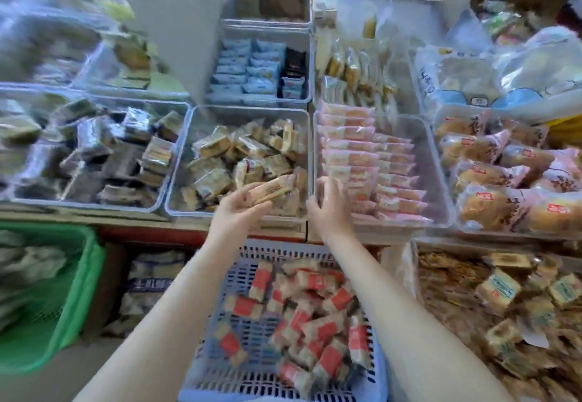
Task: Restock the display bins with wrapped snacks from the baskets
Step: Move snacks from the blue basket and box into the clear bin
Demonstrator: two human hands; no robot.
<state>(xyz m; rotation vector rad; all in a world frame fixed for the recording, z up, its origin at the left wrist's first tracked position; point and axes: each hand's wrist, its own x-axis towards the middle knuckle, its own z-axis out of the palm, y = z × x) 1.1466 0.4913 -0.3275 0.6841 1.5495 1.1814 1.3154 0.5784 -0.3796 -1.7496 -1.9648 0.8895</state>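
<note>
Gripping a wrapped snack [273, 188] between thumb and curled fingers, the left hand [237, 209] holds it over the near edge of the middle clear bin [189, 162], which is loosely filled with similar tan packets. The snack lies slanted, its far end pointing up and right toward the bin's corner. Just beside it, the right hand [330, 209] reaches into the pink-packet bin [441, 187], its fingers bent onto the nearest of the pink wrapped snacks [362, 156] standing in neat rows; whether it pinches one or merely touches them cannot be told through the blur. Both forearms stretch out over a pale blue slotted basket [220, 291] below the shelf, heaped with red-and-tan wrapped snacks [302, 316]. A green basket [78, 291] sits to its left. Farther bins hold dark packets [94, 149] and light blue packets [245, 67]. Printing on the wrappers is too smeared to read.
</note>
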